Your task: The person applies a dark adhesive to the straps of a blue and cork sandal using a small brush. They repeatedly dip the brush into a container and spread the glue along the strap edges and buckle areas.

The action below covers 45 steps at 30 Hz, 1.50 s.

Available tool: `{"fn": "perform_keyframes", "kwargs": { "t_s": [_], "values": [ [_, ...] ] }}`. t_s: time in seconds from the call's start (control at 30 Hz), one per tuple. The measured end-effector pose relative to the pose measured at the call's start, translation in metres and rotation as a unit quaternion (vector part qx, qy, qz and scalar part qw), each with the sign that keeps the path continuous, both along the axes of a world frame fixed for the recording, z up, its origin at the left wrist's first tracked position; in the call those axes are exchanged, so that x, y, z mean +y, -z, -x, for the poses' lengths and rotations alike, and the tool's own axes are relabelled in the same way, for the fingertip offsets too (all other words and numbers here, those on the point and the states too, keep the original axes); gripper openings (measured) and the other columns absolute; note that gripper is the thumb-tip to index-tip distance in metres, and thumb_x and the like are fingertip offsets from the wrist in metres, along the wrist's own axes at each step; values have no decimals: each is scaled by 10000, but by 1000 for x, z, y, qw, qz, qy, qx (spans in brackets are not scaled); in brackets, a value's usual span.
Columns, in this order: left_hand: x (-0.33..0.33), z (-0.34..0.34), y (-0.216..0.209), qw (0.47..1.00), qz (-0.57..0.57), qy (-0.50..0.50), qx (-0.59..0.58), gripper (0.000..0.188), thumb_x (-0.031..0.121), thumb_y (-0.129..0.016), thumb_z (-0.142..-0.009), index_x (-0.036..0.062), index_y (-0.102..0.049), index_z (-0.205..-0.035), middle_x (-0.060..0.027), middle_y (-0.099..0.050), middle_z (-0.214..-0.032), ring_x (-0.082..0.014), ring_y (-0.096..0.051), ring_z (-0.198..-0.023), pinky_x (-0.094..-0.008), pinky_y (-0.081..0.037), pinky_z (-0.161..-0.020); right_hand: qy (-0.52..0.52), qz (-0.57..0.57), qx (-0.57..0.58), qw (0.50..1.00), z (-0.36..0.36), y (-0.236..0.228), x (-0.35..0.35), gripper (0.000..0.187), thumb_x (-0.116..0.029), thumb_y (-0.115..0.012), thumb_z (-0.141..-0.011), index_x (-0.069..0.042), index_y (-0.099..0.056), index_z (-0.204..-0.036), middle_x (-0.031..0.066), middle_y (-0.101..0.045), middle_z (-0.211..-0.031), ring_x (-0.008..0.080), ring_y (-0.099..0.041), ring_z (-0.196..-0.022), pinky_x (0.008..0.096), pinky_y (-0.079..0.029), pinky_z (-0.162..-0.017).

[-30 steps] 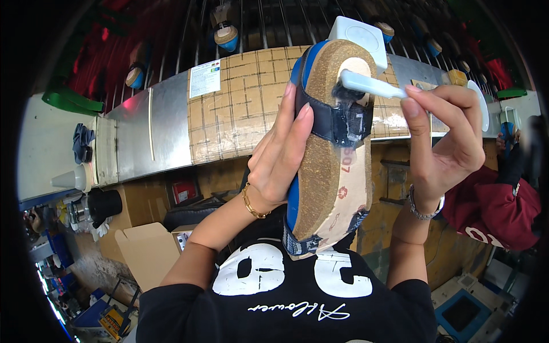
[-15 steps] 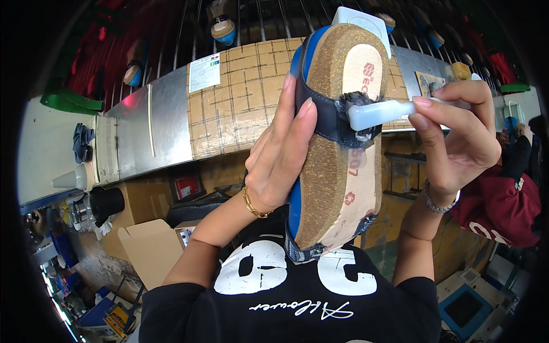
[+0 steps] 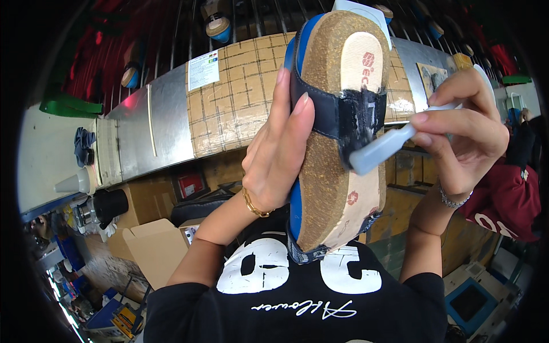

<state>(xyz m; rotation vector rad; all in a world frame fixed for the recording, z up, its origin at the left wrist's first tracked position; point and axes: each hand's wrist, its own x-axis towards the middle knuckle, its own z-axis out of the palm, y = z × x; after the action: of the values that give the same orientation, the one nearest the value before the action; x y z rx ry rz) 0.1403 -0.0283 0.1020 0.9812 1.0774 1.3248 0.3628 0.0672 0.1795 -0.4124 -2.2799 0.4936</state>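
Upright in front of me is a sandal (image 3: 323, 188) on a blue last, with its cork underside and pale centre strip facing me. My left hand (image 3: 277, 148) is closed round its left side, the thumb lying on the dark strap (image 3: 317, 108). My right hand (image 3: 466, 123) pinches the handle of a whitish plastic brush (image 3: 380, 150). The brush's broad end rests at the lower edge of the folded-over strap end, which looks wet and shiny. Its bristles are mostly hidden behind that end. Another strap (image 3: 306, 251) is folded over the sandal's lower end.
Behind the sandal, a taped cardboard sheet (image 3: 246, 86) covers part of a metal bench (image 3: 137, 117). More sandals on blue lasts (image 3: 218, 27) lie on the bars beyond. An open carton (image 3: 154, 251) stands lower left. At right, a co-worker in a dark red garment (image 3: 506, 194) is nearby.
The brush has moved down from the middle of the strap end to its lower edge, and its handle tilts more. The strap end now lies flatter and glossier. My left hand keeps its hold.
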Motion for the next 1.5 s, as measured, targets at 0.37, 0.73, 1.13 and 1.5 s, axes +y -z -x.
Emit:
{"fn": "perform_keyframes", "kwargs": {
  "t_s": [0.37,0.73,1.13,1.5],
  "values": [
    [8,2,16,996,-71,-62,-4,679,450,-396,-1012,43,-219,-1526,-218,-482,-1441,-289,-578,-1261,-377,-481,-1063,94,140,114,979,20,21,-24,213,-26,-806,-689,-43,-806,-901,48,-590,-751,121,-533,-689,226,-358,-621],
    [12,2,20,990,-106,-92,30,656,385,-461,-974,9,-281,-1481,-231,-508,-1411,-307,-587,-1248,-379,-494,-1041,207,-42,104,972,38,11,-31,189,41,-763,-779,35,-761,-967,76,-598,-855,153,-539,-823,255,-400,-755],
    [8,2,18,989,-110,-84,50,633,314,-531,-933,-29,-349,-1433,-245,-536,-1379,-327,-598,-1234,-381,-508,-1016,59,-51,101,992,21,11,0,204,32,-767,-766,25,-753,-969,121,-599,-958,179,-542,-864,270,-415,-750],
    [10,-1,13,990,-118,-54,48,612,248,-596,-896,-63,-411,-1389,-258,-561,-1349,-345,-607,-1221,-383,-521,-994,49,-31,46,997,10,4,0,230,-27,-786,-679,-13,-775,-908,119,-594,-917,188,-532,-824,276,-382,-711]
  ]
}}
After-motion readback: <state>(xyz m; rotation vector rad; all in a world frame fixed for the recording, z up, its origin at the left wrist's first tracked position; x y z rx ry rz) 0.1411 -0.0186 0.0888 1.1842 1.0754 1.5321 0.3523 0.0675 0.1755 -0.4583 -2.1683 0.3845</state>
